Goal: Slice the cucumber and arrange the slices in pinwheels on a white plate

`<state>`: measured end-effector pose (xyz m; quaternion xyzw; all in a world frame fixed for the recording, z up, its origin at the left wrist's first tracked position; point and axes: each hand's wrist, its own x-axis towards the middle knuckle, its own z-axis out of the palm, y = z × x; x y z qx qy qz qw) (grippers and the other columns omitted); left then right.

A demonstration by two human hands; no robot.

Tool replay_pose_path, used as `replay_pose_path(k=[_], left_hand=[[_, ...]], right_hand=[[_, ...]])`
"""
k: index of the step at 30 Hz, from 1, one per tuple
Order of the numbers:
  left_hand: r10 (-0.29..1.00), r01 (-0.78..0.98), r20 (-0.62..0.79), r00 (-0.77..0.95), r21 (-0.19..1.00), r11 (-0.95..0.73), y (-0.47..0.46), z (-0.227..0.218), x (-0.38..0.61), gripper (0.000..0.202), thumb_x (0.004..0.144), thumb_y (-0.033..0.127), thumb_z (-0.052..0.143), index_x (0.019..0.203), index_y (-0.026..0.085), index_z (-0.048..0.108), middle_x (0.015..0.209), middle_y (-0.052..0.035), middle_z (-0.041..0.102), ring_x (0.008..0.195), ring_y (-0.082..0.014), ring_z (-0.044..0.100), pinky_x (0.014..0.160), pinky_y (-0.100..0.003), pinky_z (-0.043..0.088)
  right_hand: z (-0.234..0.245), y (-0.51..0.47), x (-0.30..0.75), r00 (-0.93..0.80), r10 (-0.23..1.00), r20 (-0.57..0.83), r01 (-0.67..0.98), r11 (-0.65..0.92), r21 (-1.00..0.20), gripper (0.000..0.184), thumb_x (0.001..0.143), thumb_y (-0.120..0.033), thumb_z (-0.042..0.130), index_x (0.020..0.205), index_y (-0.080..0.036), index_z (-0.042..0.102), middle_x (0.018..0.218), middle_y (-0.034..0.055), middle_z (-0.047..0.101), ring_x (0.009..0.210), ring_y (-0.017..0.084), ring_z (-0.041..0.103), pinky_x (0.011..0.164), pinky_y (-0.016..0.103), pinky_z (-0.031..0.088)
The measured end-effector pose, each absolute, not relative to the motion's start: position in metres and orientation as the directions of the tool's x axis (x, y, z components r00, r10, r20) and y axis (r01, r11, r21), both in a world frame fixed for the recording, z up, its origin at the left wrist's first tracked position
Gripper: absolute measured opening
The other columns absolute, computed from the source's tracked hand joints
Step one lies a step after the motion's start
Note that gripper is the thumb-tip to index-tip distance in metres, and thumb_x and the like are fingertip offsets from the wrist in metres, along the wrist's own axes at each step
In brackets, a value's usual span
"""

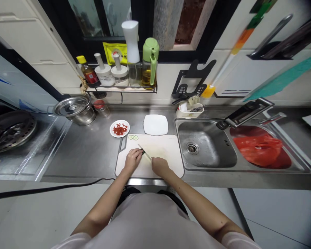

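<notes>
My right hand [160, 167] is closed round the handle end of a kitchen knife [145, 153], whose thin blade slants up and left over the white cutting board [171, 145]. On the left of the blade, my left hand [133, 160] is closed, fingertips pressed on a short dark green piece of cucumber [143, 151] against the knife. Most of that piece is hidden by the fingers and blade. Several pale cucumber slices [133, 137] lie overlapping near the board's upper left corner. Just behind the board stand a plate of chopped red pieces [120, 129] and a white square plate [156, 125].
Right of the board is a double sink [207, 145] with a red plastic bag [259, 148] in one basin and a faucet [243, 114] above. A lidded pot [76, 110] and red-lidded jar [102, 109] stand left. Condiment bottles [134, 74] fill the wall rack.
</notes>
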<state>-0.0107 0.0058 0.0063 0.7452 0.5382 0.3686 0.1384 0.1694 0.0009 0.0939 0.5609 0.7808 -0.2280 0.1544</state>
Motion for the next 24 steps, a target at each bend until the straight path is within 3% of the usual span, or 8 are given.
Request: replay_pose_path(k=[24], left_hand=[[0.901,0.704,0.406,0.153,0.595,-0.387,0.005,0.008,-0.011,0.023,0.090,0.021,0.051,0.105,0.022,0.068,0.102,-0.0062,0.067,0.096,-0.0183,0.059,0.085,-0.036,0.050]], right_hand=[[0.086,0.001,0.166,-0.337,0.820,-0.462,0.941,0.283,-0.183,0.028,0.089,-0.010,0.035,0.104,-0.013,0.059,0.097,0.0138,0.068,0.093,0.021,0.065,0.076,0.029,0.047]])
